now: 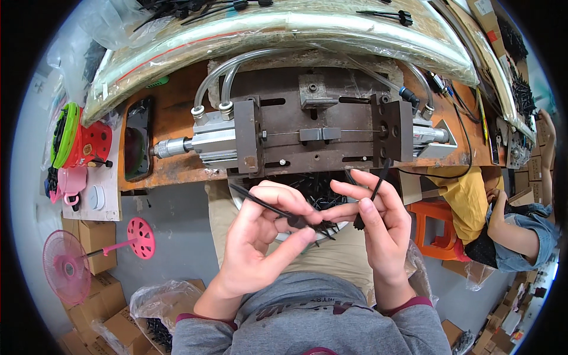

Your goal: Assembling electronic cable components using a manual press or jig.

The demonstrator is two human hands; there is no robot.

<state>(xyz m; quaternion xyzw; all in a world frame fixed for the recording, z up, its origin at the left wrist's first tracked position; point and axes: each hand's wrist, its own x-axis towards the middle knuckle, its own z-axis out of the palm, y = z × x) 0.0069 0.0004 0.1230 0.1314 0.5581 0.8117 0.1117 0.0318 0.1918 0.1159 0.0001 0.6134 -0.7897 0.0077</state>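
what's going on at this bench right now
A person is handling slim black pieces with both bare hands. The left hand holds one black piece at a slant, and the right hand holds another black piece. More black pieces lie in a heap below the hands. Just beyond, a brown metal fixture sits on the wooden bench. Off to the right, another person is partly in view.

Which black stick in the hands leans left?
The black stick in the left hand slants up leftward; the other stick, in the right hand, slants rightward.
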